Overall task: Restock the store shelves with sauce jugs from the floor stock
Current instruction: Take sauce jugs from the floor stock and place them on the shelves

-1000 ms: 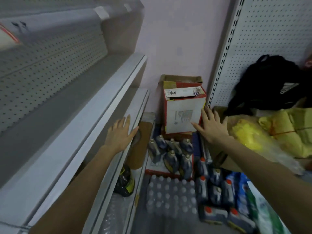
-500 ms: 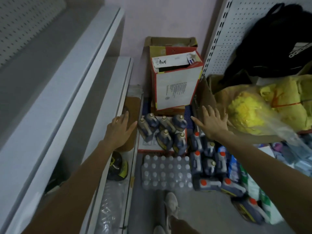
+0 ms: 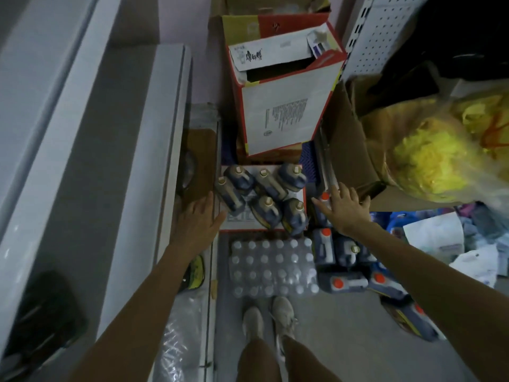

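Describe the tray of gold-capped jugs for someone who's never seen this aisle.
Find the tall red-and-white carton at the aisle's end. On the floor just before it sits a red-edged tray of dark jugs. Their caps are gold; the neighbouring jugs to the right have orange caps.

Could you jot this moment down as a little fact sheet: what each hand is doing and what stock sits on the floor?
Left hand: open, holding nothing, next to the tan-capped sauce jugs
Right hand: open, fingers spread over the orange-capped jugs, gripping none
Other floor stock: wrapped pack of water bottles; open cardboard box
Shelves: on the person's left
Task stage: no jug picked up yet
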### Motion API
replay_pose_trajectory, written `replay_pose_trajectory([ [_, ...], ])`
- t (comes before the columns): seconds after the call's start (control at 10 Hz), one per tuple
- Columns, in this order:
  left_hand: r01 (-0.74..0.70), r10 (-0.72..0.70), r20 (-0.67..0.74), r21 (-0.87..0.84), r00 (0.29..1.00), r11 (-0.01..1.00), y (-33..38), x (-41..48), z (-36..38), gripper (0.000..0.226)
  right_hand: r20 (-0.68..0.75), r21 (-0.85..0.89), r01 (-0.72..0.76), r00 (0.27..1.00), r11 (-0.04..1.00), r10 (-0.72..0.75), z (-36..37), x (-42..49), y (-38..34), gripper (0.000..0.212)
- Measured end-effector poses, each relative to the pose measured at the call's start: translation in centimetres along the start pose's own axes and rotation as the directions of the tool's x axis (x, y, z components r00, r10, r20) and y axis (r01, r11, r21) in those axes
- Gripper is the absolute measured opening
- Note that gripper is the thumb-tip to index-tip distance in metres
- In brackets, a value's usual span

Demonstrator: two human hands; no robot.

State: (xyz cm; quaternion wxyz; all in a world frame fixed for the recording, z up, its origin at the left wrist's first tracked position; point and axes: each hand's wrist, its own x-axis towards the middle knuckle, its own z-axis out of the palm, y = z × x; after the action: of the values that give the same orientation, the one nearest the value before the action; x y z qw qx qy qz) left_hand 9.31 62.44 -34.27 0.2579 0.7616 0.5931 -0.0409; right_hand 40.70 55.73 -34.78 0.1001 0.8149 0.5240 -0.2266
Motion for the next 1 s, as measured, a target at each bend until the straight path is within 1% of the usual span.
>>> replay_pose_trajectory([
  [0.1,0.030,-0.027,0.068,-0.042,0.997,0.999,-1.5,2.4,1.8,0.063,0.036,0.042,-0.049,0.998,0.998,0.047,2.4,1.6,-1.1,0.076],
  [0.2,0.034,-0.033,0.104,-0.009,0.994,0.999,-2.3,4.4,3.5,0.062,0.090,0.136,-0.120,0.990,0.983,0.109,5.3,2.5,-2.6,0.074],
  [0.3,0.055,-0.055,0.139,0.008,0.989,0.998,-3.3,6.5,5.4,0.062,0.157,0.114,-0.119,0.982,0.986,0.100,8.8,4.1,-3.2,0.070],
  [0.4,0.048,-0.039,0.146,-0.059,0.989,0.997,-4.1,8.4,7.7,0.062,0.163,0.101,-0.132,0.980,0.986,0.114,12.4,5.3,-2.8,0.071],
  [0.5,0.074,-0.054,0.159,-0.123,0.986,0.990,-4.1,10.3,10.1,0.061,0.193,0.177,-0.213,0.965,0.961,0.179,14.9,6.1,-2.6,0.078],
  [0.6,0.081,-0.057,0.144,-0.164,0.988,0.983,-3.7,12.1,13.1,0.062,0.219,0.198,-0.252,0.953,0.947,0.208,17.8,7.7,-2.0,0.083],
  [0.7,0.032,-0.011,0.169,-0.122,0.986,0.992,-3.8,13.4,16.2,0.067,0.225,0.240,-0.273,0.949,0.932,0.220,20.5,9.7,-1.4,0.084],
  [0.8,0.001,0.021,0.171,-0.133,0.985,0.991,-4.3,14.1,19.6,0.074,0.170,0.271,-0.271,0.958,0.924,0.231,22.6,12.2,-1.1,0.075],
  [0.9,0.016,0.009,0.126,-0.201,0.992,0.979,-4.8,13.5,22.8,0.078,0.135,0.384,-0.297,0.955,0.874,0.265,24.4,15.0,-0.7,0.072],
  [1.0,0.032,0.003,0.149,-0.229,0.989,0.973,-5.8,12.6,25.5,0.098,0.146,0.482,-0.316,0.948,0.817,0.281,26.3,18.0,-0.1,0.076],
])
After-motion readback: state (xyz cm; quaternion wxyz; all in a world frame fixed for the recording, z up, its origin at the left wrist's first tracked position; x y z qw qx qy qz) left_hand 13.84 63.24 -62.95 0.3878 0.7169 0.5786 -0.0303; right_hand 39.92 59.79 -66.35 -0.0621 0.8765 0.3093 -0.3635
